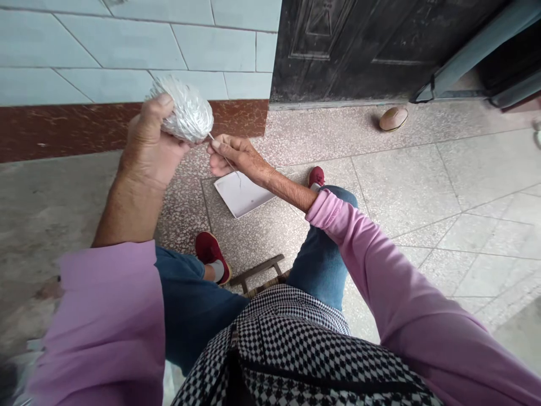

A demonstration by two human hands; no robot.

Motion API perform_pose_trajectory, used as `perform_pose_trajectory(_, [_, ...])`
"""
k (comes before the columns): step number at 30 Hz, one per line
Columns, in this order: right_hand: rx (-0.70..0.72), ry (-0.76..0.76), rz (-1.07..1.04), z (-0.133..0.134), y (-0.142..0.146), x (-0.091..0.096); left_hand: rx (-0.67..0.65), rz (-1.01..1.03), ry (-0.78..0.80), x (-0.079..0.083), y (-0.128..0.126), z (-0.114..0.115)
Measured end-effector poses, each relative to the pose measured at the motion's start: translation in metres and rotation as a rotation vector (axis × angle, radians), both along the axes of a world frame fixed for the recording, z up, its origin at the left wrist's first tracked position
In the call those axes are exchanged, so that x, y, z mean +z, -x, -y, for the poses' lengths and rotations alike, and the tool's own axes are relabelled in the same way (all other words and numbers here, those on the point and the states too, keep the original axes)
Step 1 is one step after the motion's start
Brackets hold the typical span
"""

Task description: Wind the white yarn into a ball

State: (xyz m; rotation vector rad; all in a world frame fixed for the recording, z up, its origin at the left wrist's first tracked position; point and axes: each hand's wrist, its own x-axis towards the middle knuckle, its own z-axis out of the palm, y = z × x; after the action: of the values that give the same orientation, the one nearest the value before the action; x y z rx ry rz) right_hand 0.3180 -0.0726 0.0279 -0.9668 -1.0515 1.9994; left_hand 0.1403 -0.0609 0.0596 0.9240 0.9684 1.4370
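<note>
A ball of shiny white twine [188, 113] is gripped in my left hand [150, 138], raised in front of the tiled wall. Its frayed-looking end points up and left, and the rounded end faces right. From that rounded end a strand leads to my right hand [236, 155], which pinches it between thumb and forefinger close to the ball. A thin loose tail of the strand hangs below the right hand. Under it on the floor lies a white tray [243, 197], partly covered by the right hand and forearm.
I sit on a low wooden stool [260, 270], feet in red shoes [209, 254]. A pale tiled wall [114, 42] and a dark door [338, 56] stand ahead. A brownish rounded object [393, 119] rests near the door. Grey tubing [477, 51] is at the upper right.
</note>
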Motion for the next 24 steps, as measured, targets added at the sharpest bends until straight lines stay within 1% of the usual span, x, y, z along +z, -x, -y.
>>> perform_pose_trajectory(3, [0.018, -0.044, 0.072, 0.01, -0.001, 0.002, 0.065, -0.023, -0.02, -0.005, 0.005, -0.004])
perform_pose_trajectory(6, [0.148, -0.117, 0.159, 0.028, 0.001, 0.012, 0.165, -0.061, -0.07, -0.014, 0.012, -0.012])
perform_pose_trajectory(8, [0.239, -0.206, 0.252, 0.041, 0.001, 0.024, 0.264, -0.202, -0.102, -0.022, 0.02, -0.021])
perform_pose_trajectory(10, [0.296, -0.303, 0.34, 0.05, -0.004, 0.038, 0.347, -0.419, -0.103, -0.03, 0.03, -0.03])
perform_pose_trajectory(12, [0.305, -0.395, 0.395, 0.051, -0.014, 0.052, 0.361, -0.595, -0.073, -0.038, 0.038, -0.033])
perform_pose_trajectory(14, [0.226, -0.525, 0.466, 0.042, -0.029, 0.062, 0.272, -0.661, -0.034, -0.042, 0.042, -0.027])
perform_pose_trajectory(16, [0.098, -0.673, 0.573, 0.026, -0.045, 0.065, 0.127, -0.633, -0.007, -0.044, 0.041, -0.014])
perform_pose_trajectory(17, [0.042, -0.731, 0.631, 0.017, -0.052, 0.063, 0.058, -0.593, 0.003, -0.043, 0.039, -0.007])
perform_pose_trajectory(20, [-0.047, -0.83, 0.756, -0.007, -0.066, 0.05, -0.224, -0.511, 0.06, -0.037, 0.032, 0.008])
perform_pose_trajectory(22, [-0.079, -0.877, 0.807, -0.019, -0.069, 0.038, -0.4, -0.501, 0.098, -0.033, 0.029, 0.012])
perform_pose_trajectory(23, [-0.088, -0.896, 0.82, -0.024, -0.069, 0.032, -0.455, -0.49, 0.109, -0.032, 0.028, 0.012])
perform_pose_trajectory(24, [-0.093, -0.907, 0.824, -0.028, -0.07, 0.027, -0.478, -0.468, 0.11, -0.032, 0.028, 0.012])
